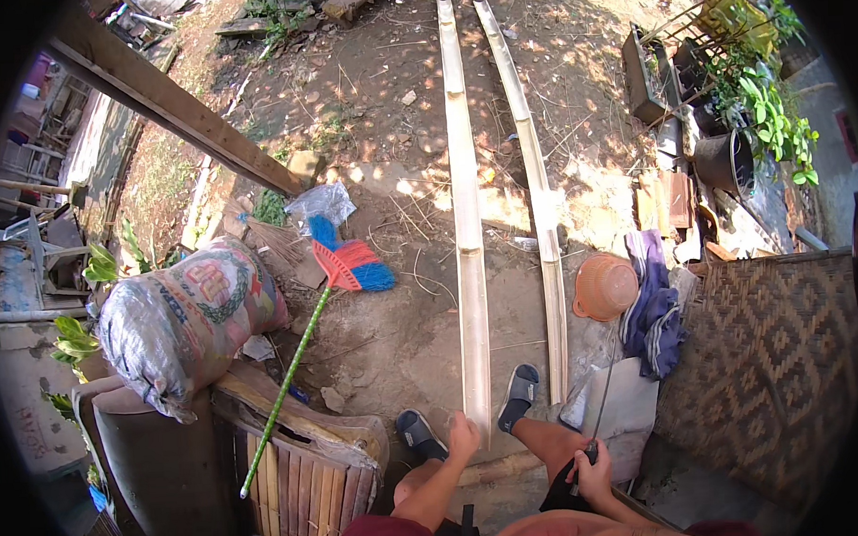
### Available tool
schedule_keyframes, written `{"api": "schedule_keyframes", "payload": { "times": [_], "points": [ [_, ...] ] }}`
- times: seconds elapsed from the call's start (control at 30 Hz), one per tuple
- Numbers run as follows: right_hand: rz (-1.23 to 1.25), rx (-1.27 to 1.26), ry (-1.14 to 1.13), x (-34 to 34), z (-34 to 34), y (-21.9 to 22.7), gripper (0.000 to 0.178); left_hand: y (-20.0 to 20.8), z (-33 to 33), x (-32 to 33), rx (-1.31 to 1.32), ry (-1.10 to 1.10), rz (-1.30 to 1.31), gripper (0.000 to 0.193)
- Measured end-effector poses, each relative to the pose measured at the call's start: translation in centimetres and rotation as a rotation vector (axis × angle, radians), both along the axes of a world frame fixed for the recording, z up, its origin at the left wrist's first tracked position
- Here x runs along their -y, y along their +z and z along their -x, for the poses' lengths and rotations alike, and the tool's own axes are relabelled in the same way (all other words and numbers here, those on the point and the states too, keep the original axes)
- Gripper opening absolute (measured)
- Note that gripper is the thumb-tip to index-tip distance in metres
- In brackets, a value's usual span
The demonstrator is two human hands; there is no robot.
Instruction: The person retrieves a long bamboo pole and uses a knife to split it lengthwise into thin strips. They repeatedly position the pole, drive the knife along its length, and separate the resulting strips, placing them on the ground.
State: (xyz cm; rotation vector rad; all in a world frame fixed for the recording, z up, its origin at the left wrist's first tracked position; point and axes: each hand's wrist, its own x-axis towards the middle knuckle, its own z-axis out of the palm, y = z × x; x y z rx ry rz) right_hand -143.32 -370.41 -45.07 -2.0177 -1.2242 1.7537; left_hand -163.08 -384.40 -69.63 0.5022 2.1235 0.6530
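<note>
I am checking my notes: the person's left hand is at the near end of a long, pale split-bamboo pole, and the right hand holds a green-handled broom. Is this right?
No: in the head view, the right hand holds a long, thin, black-handled tool, not the broom. The left hand is at the pole's near end.

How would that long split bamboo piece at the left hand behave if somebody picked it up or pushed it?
The split bamboo is probably light for its length, since it looks like an open, hollow half. It may flex somewhat when lifted by one end, being so long and narrow. Its trough-like shape suggests it could rock sideways if pushed.
</note>
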Motion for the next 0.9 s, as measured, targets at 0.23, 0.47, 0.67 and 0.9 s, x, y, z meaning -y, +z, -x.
{"api": "schedule_keyframes", "payload": {
  "times": [0.23, 0.47, 0.67, 0.9],
  "points": [
    [0.267, -0.058, -0.171, 0.6, 1.2, 1.1, 0.017, 32.4, 8.7, -3.7, 0.100, -0.024, -0.095, 0.035],
    [0.371, -0.306, -0.188, -3.3, 3.0, 6.2, 0.018, 62.1, 12.6, -12.8, 0.457, 0.281, -0.690, 0.080],
    [0.184, -0.514, -0.083, -11.3, 6.7, 16.7, 0.032, 74.5, 15.6, -22.0, -0.047, 0.101, -1.248, 0.100],
    [-0.435, -0.822, 0.294, -21.8, 13.4, 38.8, 0.037, 82.2, 20.0, -31.4, -0.124, 0.029, -1.479, 0.069]
  ]
}}
